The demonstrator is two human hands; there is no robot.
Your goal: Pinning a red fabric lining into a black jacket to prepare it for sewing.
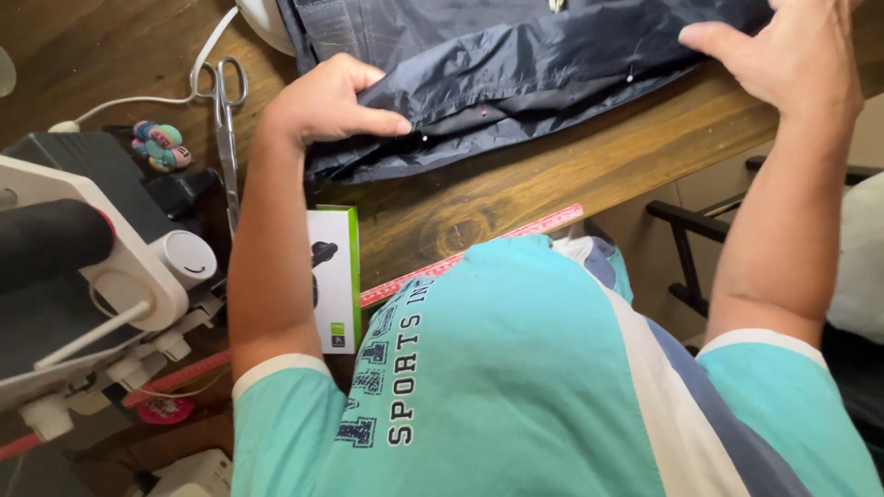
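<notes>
One package in view: a small upright rectangular cardboard box [335, 276], white front with a bright green side and top edge, and a dark product picture on its face. It sits on the brown wooden tabletop [516, 184] near the front edge, just right of the person's left forearm and below the dark fabric. A small patch of dark marks sits at its lower end. Its right edge touches or nearly touches the end of a red strip-shaped ruler [479, 253]. No screens or signs visible.
</notes>
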